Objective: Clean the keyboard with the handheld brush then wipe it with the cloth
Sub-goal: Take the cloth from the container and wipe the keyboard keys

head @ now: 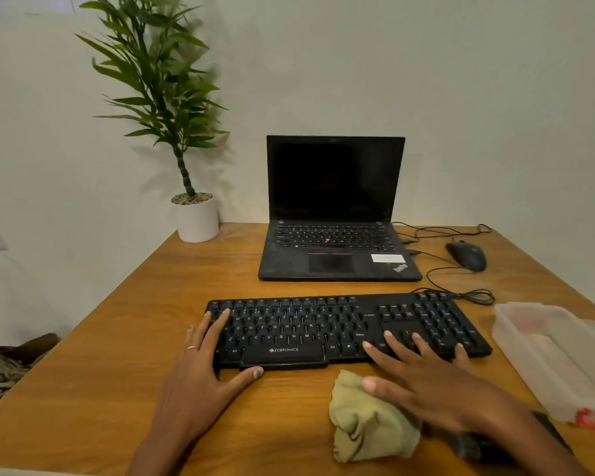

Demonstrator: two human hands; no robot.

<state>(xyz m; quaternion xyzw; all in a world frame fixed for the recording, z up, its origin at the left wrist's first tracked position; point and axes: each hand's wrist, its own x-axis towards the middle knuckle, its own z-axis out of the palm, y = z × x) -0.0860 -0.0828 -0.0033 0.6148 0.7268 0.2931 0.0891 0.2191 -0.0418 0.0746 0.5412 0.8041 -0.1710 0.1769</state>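
A black Zebronics keyboard (323, 324) lies across the wooden table (152, 338) in front of me. My left hand (203, 369) rests flat on its left end, fingers straight over the keys and thumb along the front edge. My right hand (426, 376) lies spread over the right part of the keyboard, fingers straight. A crumpled olive cloth (364, 424) sits on the table just in front of the keyboard, under my right thumb and wrist. A dark object, possibly the brush (471, 444), is mostly hidden beneath my right forearm.
An open black laptop (334, 235) stands behind the keyboard. A black mouse (466, 255) and looped cables (461, 293) lie to the back right. A translucent plastic box (557, 355) sits at the right edge. A potted plant (196, 218) stands at the back left.
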